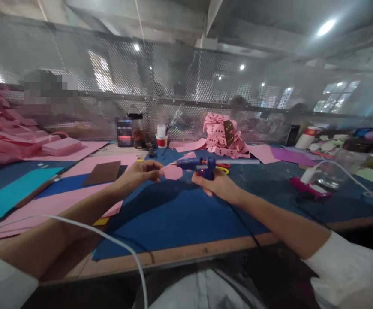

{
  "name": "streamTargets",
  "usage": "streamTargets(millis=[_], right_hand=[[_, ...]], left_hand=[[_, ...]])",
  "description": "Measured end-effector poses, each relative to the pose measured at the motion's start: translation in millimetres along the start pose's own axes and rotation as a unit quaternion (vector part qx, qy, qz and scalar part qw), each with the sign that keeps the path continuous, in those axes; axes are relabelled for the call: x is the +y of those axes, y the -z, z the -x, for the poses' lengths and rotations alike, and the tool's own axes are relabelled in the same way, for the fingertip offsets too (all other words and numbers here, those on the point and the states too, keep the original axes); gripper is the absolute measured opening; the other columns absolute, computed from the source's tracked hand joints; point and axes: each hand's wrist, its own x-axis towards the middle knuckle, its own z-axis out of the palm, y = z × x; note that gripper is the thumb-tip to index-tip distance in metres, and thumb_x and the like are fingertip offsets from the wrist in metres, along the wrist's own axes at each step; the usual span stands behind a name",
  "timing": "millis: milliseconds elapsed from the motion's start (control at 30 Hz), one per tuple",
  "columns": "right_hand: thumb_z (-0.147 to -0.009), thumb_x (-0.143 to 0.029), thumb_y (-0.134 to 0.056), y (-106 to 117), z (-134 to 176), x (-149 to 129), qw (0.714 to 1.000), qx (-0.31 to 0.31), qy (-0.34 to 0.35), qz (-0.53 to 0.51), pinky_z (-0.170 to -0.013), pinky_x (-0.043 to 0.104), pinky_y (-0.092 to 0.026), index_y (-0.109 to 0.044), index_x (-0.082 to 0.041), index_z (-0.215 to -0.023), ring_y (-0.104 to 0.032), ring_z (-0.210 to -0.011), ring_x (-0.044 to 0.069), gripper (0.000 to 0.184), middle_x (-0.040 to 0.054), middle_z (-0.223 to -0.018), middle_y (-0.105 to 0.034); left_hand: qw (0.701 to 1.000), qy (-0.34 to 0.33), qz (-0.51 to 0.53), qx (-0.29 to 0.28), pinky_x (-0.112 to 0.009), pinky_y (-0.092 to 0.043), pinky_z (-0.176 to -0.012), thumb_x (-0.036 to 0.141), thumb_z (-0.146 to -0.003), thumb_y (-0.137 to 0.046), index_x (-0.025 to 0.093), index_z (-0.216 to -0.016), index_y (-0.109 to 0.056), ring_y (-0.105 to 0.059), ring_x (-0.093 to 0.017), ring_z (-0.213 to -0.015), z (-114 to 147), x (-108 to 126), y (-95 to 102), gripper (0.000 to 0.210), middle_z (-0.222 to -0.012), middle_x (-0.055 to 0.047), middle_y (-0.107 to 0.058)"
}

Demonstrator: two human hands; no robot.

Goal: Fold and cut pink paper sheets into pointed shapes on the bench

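Note:
Over the dark blue mat (160,223), my right hand (217,185) is wrapped round the handle of a blue hot glue gun (189,163). A small red light glows on the gun, and a pale glue stick (242,162) juts from its back. My left hand (146,171) pinches the edge of a small pink foam or paper piece (172,172) between thumb and fingers. The gun's nozzle points left, close to the upper edge of that piece; whether they touch I cannot tell. Behind the gun lie scissors (222,168) with red and yellow handles.
Pink pieces with punched holes (220,135) are heaped at the back, and more pink pieces (9,128) pile up at far left. Pink, brown and teal sheets (16,193) lie left. A clear jar (337,167) stands right. A white cable (122,244) crosses my left forearm.

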Motion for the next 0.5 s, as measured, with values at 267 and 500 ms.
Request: streamTargets(millis=[267,500], right_hand=[[-0.083,-0.045,-0.073,25.0,12.4,3.4,0.990,-0.053,-0.021,-0.127,-0.044,0.021,-0.033,-0.057,-0.019,-0.088,-0.040,-0.043,0.006,0.031,-0.0093,-0.055,-0.043],[-0.083,-0.048,-0.073,69.5,47.7,21.6,0.996,-0.005,-0.074,-0.044,-0.045,0.021,-0.034,-0.058,-0.017,-0.087,-0.039,-0.042,0.007,0.035,-0.0090,-0.050,-0.044]], left_hand=[[1.000,0.012,0.002,0.000,-0.026,-0.045,-0.073,0.038,-0.078,-0.077,0.016,-0.095,-0.071,-0.059,-0.014,-0.076,-2.8,-8.0,4.8,0.029,-0.079,0.002,-0.069],[0.999,0.024,-0.004,0.026,-0.025,-0.045,-0.074,0.039,-0.078,-0.077,0.018,-0.094,-0.071,-0.059,-0.014,-0.077,-1.0,-1.9,6.0,0.027,-0.081,0.002,-0.068]])
